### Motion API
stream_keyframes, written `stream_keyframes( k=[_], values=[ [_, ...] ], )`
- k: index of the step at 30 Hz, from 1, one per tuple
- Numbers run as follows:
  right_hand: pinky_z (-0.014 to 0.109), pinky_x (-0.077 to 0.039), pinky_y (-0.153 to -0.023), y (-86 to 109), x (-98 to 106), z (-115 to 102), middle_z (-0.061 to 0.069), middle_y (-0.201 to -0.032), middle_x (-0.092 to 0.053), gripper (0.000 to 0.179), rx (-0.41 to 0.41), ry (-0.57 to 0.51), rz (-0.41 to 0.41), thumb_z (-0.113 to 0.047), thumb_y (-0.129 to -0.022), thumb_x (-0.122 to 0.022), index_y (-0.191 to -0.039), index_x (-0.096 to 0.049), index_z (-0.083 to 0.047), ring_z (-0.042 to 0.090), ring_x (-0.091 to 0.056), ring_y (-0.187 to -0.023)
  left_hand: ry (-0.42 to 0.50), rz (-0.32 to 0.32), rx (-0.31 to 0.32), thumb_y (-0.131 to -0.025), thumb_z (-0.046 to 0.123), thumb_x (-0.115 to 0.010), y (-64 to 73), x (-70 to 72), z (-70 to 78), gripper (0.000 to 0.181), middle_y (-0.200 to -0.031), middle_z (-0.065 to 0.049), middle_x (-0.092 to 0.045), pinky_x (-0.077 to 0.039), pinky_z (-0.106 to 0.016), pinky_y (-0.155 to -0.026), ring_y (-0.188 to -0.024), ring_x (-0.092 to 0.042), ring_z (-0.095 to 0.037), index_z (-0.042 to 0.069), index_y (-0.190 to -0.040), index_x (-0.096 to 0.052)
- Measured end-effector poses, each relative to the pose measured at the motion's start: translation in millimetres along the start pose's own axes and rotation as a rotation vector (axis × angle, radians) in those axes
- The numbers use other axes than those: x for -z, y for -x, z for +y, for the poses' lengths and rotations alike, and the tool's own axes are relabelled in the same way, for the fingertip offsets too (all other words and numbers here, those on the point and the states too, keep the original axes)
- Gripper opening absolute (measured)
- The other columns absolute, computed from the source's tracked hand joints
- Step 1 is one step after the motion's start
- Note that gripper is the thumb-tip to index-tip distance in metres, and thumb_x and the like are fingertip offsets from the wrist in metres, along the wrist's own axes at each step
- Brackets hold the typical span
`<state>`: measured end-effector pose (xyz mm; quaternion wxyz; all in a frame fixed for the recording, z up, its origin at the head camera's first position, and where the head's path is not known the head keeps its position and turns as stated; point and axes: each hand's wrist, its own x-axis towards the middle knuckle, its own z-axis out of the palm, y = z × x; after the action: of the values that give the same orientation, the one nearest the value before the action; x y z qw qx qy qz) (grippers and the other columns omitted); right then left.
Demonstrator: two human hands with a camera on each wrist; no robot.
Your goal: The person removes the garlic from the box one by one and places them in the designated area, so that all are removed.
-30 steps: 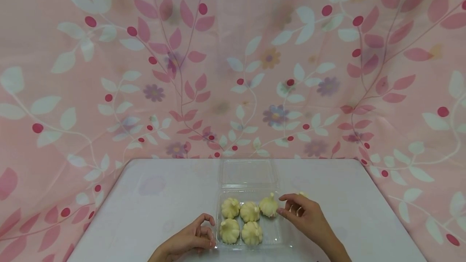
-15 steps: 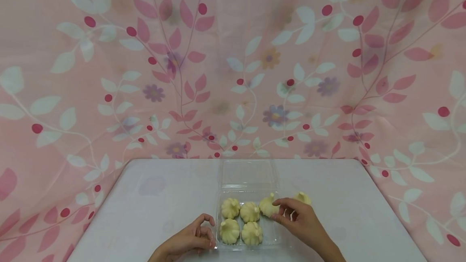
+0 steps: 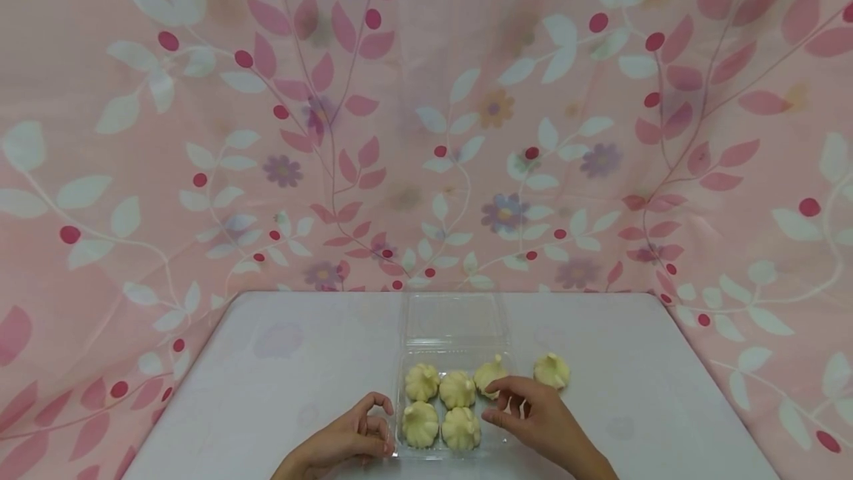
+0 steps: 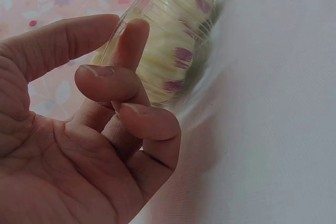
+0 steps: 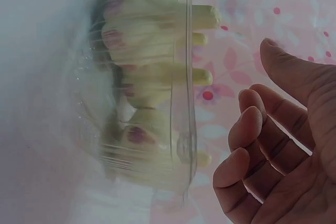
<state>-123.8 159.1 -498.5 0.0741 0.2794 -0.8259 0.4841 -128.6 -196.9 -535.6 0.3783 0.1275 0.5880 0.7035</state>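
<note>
A clear plastic clamshell container (image 3: 426,454) stands at the table's near middle, its lid (image 3: 456,317) folded back. Inside sit several garlic bulbs (image 3: 421,424) in two rows, and one bulb (image 3: 492,375) at the back right is partly covered by my right hand. My left hand (image 3: 346,435) pinches the container's rim (image 4: 111,45) at the near left corner between thumb and index finger. My right hand (image 3: 543,421) hovers at the right side of the container, fingers loosely curved and nothing in them. Another garlic bulb (image 3: 552,371) lies on the table, right of the container.
The white table (image 3: 300,361) has rounded far corners. Behind and beside it hangs a pink cloth (image 3: 426,132) with printed leaves and flowers.
My right hand has moved left and toward me over the container, uncovering the loose bulb on the table. My left hand and the bulbs stay in place.
</note>
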Motion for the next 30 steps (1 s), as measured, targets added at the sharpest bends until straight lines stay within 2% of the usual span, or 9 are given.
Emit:
stream_keyframes(
  k=[14, 22, 30],
  values=[
    [0.023, -0.046, -0.051, 1.5, -8, -2, -0.011, -0.082, -0.06, 0.026, 0.075, -0.034, -0.035, -0.024, -0.086, -0.076, -0.111, -0.067, -0.023, 0.001, -0.052, -0.059, -0.007, 0.004, 0.0, -0.093, 0.001, -0.063, 0.4, 0.1, -0.5, 0.051, -0.092, -0.001, -0.069, -0.04, -0.023, -0.055, -0.073, -0.06, -0.01, -0.002, -0.128, -0.027],
    [0.023, -0.048, -0.053, 2.7, -11, 0, -0.013, -0.083, -0.06, 0.027, 0.035, -0.027, -0.064, -0.026, -0.087, -0.075, -0.112, -0.066, -0.025, 0.001, -0.053, -0.062, -0.006, 0.002, -0.005, -0.092, 0.001, -0.064, -0.4, 1.4, -1.4, 0.051, -0.091, -0.001, -0.069, -0.04, -0.023, -0.055, -0.073, -0.06, -0.01, -0.002, -0.128, -0.028],
    [0.023, -0.048, -0.054, 3.7, -15, 0, -0.012, -0.083, -0.059, 0.027, 0.05, -0.042, -0.067, -0.026, -0.087, -0.075, -0.113, -0.066, -0.025, 0.002, -0.053, -0.062, -0.006, -0.013, -0.01, -0.093, 0.001, -0.063, -0.2, 1.2, -2.8, 0.051, -0.092, 0.0, -0.069, -0.04, -0.022, -0.056, -0.074, -0.06, -0.009, -0.002, -0.129, -0.026]
  ],
)
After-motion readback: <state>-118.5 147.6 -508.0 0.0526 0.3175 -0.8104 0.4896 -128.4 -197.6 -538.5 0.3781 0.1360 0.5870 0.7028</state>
